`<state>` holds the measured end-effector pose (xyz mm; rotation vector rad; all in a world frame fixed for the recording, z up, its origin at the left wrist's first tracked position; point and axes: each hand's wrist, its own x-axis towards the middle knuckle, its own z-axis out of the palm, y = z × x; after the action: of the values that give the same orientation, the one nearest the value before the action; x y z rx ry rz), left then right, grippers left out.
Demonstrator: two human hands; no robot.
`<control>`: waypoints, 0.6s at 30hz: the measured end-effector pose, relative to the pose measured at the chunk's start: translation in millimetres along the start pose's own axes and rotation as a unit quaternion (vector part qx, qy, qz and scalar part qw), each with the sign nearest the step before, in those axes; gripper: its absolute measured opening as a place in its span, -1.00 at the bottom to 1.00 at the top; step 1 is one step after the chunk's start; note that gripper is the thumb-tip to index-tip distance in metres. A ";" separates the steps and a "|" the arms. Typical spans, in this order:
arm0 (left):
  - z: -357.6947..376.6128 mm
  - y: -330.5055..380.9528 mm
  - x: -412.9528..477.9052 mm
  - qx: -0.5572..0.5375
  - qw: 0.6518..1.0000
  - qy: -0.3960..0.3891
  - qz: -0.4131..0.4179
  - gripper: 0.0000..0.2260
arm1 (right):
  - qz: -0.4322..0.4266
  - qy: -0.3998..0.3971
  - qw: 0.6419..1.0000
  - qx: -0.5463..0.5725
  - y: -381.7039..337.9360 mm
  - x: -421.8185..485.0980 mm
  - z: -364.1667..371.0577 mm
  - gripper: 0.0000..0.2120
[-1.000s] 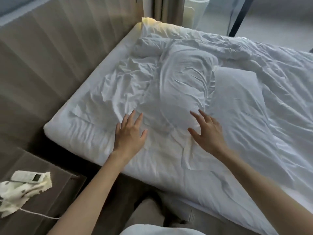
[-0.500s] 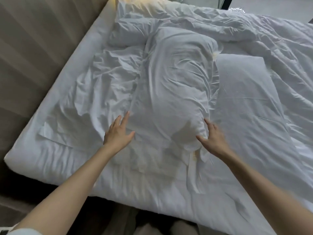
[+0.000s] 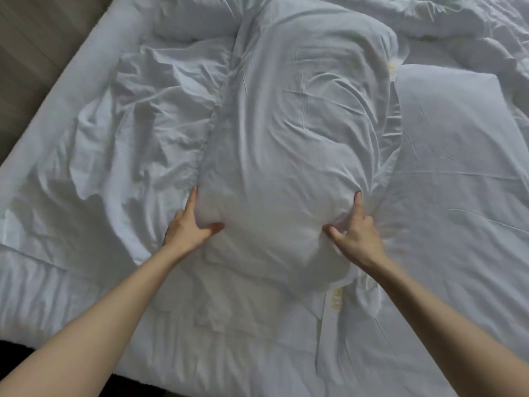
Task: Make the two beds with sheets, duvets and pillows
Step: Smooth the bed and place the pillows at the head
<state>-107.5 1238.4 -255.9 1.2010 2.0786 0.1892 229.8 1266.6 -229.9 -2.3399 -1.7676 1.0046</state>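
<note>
Plump white pillow in a creased cotton case (image 3: 297, 144) lies lengthwise on the bed, long axis running away from the person, near end bulging toward them. It rests on a rumpled white sheet (image 3: 137, 130), which covers the mattress out to its left edge.

Left hand (image 3: 187, 227) is against the pillow's near-left corner. Its fingers (image 3: 192, 203) lie extended along the pillow's side, and the thumb presses into the near face, so the corner sits in the open span between thumb and fingers. Grip is wide, not closed.

Right hand (image 3: 356, 234) is at the near-right corner. Index finger points up along the pillow's side, thumb digs into the near face, and the remaining fingers are curled with case fabric bunched under them. Radiating creases mark where the cloth is pinched.

The pillow's near end lies between the two hands, touching both.

A second, flatter white pillow (image 3: 452, 133) lies just beside the first on the right. Crumpled white duvet (image 3: 472, 21) is heaped along the far edge.
</note>
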 end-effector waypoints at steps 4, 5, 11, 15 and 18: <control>0.8 3.5 -4.1 -0.009 1.000 0.011 0.001 -0.16 | 0.001 0.055 0.996 0.068 -2.2 -4.7 -2.6 -0.38; 2.4 5.0 -9.0 -0.012 1.000 0.021 -0.001 -0.21 | 0.000 0.064 0.995 0.083 -2.8 -8.5 -2.3 -0.47; -13.7 10.5 -38.2 -0.006 0.999 0.031 -0.002 -0.38 | -0.010 0.086 0.993 0.076 -4.4 -29.4 -17.2 -0.64; -42.8 10.1 -63.7 0.054 0.997 0.031 0.053 -0.39 | -0.019 0.081 0.992 0.098 -11.6 -53.7 -38.2 -0.69; -59.7 5.1 -91.7 0.080 0.993 0.032 0.081 -0.41 | -0.018 0.074 0.993 0.086 -15.7 -75.0 -49.4 -0.71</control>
<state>-114.1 1180.5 -163.2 1.4794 2.0826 0.1400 231.3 1223.3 -149.8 -2.2073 -1.5960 0.9141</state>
